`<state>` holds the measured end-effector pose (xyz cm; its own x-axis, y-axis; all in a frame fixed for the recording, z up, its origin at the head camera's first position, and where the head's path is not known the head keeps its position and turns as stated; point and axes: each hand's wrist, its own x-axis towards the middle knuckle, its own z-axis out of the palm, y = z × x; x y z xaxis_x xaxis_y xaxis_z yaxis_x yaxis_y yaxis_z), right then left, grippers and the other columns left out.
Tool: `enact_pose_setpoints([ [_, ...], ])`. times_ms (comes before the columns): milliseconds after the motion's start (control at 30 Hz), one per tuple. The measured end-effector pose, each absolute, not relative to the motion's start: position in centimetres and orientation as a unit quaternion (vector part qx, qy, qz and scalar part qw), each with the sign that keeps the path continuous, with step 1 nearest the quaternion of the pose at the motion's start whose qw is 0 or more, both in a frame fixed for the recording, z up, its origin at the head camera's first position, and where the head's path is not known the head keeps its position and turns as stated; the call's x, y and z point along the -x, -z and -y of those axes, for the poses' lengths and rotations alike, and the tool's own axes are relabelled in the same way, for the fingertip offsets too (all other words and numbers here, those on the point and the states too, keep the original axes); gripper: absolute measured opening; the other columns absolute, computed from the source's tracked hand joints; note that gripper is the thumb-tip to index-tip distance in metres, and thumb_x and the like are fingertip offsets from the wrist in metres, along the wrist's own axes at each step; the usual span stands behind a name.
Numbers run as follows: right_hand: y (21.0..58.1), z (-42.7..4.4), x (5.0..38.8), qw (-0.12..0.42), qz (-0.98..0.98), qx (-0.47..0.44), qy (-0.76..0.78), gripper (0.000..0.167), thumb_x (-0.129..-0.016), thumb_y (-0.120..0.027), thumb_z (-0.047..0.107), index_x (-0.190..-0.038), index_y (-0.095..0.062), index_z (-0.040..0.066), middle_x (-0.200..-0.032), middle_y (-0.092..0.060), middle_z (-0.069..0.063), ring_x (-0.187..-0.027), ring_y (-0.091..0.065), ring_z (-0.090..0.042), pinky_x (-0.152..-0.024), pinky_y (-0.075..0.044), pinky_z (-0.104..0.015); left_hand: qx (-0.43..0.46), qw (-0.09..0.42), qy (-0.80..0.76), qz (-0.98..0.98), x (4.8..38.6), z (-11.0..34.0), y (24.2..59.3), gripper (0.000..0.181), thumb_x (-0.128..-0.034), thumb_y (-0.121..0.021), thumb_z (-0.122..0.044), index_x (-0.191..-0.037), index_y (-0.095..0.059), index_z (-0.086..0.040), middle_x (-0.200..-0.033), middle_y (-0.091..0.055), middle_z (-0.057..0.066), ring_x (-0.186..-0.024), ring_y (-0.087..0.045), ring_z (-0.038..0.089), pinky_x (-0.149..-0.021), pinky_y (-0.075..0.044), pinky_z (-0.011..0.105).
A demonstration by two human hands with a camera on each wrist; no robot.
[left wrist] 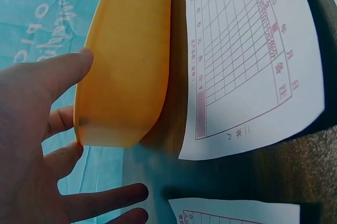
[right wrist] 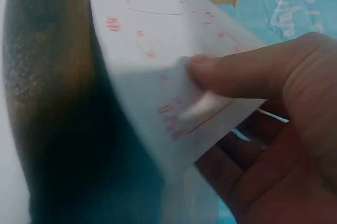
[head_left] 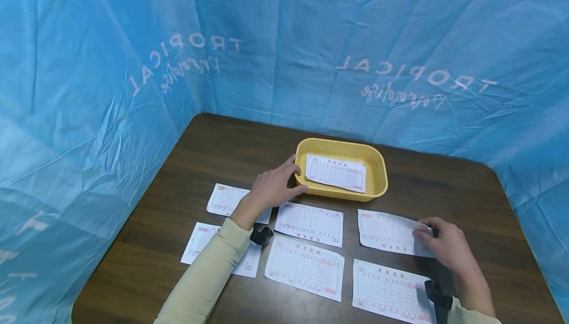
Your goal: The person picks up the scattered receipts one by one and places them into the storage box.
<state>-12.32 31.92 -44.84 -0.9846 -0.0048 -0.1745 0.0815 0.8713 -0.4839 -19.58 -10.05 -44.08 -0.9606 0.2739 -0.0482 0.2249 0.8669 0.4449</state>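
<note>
At the near left corner of the yellow basket [head_left: 380, 185], my left hand [head_left: 276, 185] has its thumb and fingers set around the wall. The left wrist view shows the thumb of this hand [left wrist: 31, 129] against the basket [left wrist: 126, 66], two fingertips at its edge and the others extended. My right hand [head_left: 453, 247] pinches the right end of a printed paper slip [head_left: 386, 232]. Seen from the right wrist, the thumb of that hand [right wrist: 284, 108] lies on the lifted slip [right wrist: 142, 61], the other fingers partly hidden behind it.
A few slips [head_left: 335, 172] lie inside the basket. Several more are laid out in two rows on the dark wooden table [head_left: 249, 139], including one slip [head_left: 308, 222] in front of the basket and another [head_left: 391, 289] by the right wrist. Blue printed cloth [head_left: 311, 42] hangs behind.
</note>
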Motion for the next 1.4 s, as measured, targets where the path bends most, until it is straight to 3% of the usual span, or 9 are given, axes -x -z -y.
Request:
enact_pose_setpoints([
  [167,44.8,-31.8,12.4,0.040,-0.964,-0.012,0.261,0.040,-0.088,-0.071,0.023,-0.116,-0.060,-0.005,-0.111,-0.059,-0.029,-0.089,-0.055,-0.038,-0.076,-0.049,-0.055,-0.128,0.051,-0.227,-0.964,19.5,10.1,44.1,0.045,-0.0855,-0.058,-0.063,-0.114,-0.052,-0.029,-0.158,-0.019,-0.005,-0.065,-0.051,0.020,-0.058,-0.038,0.034],
  [433,44.7,-32.5,11.6,0.042,-0.961,-0.029,0.273,0.047,-0.091,-0.065,0.037,-0.117,-0.062,-0.003,-0.111,-0.061,-0.026,-0.092,-0.055,-0.037,-0.076,-0.049,-0.056,-0.136,0.063,-0.238,-0.960,19.3,9.6,44.9,0.046,-0.0854,-0.058,-0.064,-0.116,-0.052,-0.029,-0.158,-0.018,-0.006,-0.066,-0.051,0.020,-0.061,-0.039,0.035],
  [567,44.3,-32.7,11.4,0.044,-0.955,-0.045,0.291,0.053,-0.090,-0.066,0.042,-0.117,-0.063,-0.003,-0.107,-0.064,-0.023,-0.088,-0.054,-0.033,-0.068,-0.051,-0.043,-0.131,0.057,-0.233,-0.962,19.3,9.5,45.0,0.046,-0.0849,-0.058,-0.064,-0.115,-0.052,-0.030,-0.158,-0.019,-0.006,-0.069,-0.051,0.020,-0.062,-0.039,0.035],
  [667,43.8,-32.7,11.4,0.029,-0.949,-0.064,0.307,0.056,-0.088,-0.066,0.046,-0.117,-0.064,-0.002,-0.100,-0.064,-0.018,-0.082,-0.052,-0.027,-0.059,-0.045,-0.030,-0.129,0.051,-0.230,-0.963,19.3,9.5,44.9,0.046,-0.0848,-0.058,-0.064,-0.115,-0.052,-0.030,-0.158,-0.019,-0.006,-0.070,-0.051,0.020,-0.062,-0.039,0.035],
  [867,42.9,-32.7,11.5,-0.006,-0.938,-0.074,0.339,0.050,-0.089,-0.067,0.041,-0.118,-0.065,0.001,-0.087,-0.063,-0.010,-0.068,-0.051,-0.020,-0.052,-0.039,-0.028,-0.131,0.054,-0.233,-0.962,19.4,9.7,44.7,0.046,-0.0850,-0.058,-0.064,-0.115,-0.052,-0.030,-0.158,-0.019,-0.006,-0.069,-0.051,0.020,-0.060,-0.039,0.034],
  [1400,41.3,-31.6,13.0,-0.037,-0.907,-0.092,0.410,0.048,-0.089,-0.068,0.037,-0.118,-0.063,-0.001,-0.086,-0.064,0.000,-0.069,-0.057,-0.017,-0.055,-0.047,-0.028,-0.128,0.047,-0.231,-0.963,19.5,10.0,44.4,0.044,-0.0850,-0.059,-0.062,-0.115,-0.052,-0.030,-0.158,-0.020,-0.004,-0.067,-0.051,0.020,-0.058,-0.038,0.034],
])
